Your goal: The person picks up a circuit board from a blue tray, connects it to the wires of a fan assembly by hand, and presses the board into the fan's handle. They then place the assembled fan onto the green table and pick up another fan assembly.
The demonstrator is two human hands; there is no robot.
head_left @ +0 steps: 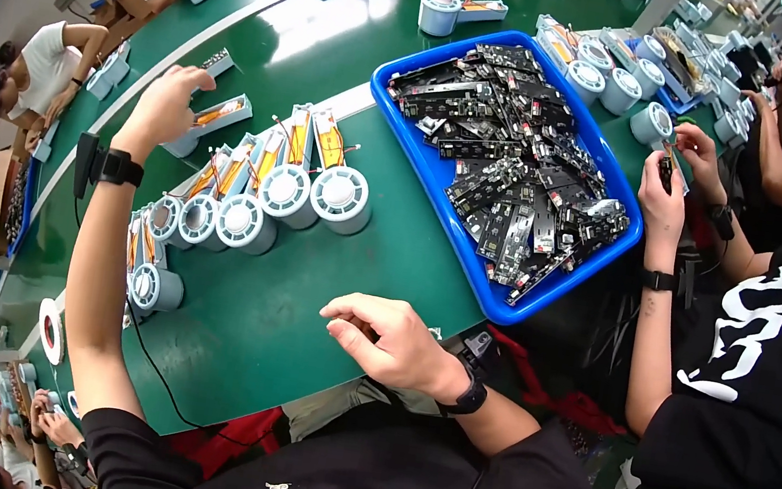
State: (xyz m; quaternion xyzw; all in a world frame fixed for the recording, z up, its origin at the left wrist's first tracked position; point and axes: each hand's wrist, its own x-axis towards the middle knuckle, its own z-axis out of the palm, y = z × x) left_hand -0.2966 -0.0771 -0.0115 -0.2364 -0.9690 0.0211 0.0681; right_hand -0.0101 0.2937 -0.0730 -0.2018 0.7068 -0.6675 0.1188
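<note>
At the left of the green table, my left hand [169, 105] reaches over a light blue handled housing [220, 114]. Its fingers look apart, with nothing visible gripped; whether they touch the housing is hidden. My right hand [392, 341] hovers above the near table edge, loosely curved, thumb apart from the fingers and nothing seen in it. Between the hands stands a row of light blue fan housings, including a round one [341, 199] at the right end. Orange battery packs and thin wires show in their handles. A black cable [152, 366] trails beside my left arm.
A blue tray [493, 305] heaped with black circuit boards sits to the right. Another housing [440, 13] lies beyond it. At right, a co-worker's hands [667, 190] hold a part; more housings [622, 93] cluster nearby. A white roll [50, 331] is at the left edge.
</note>
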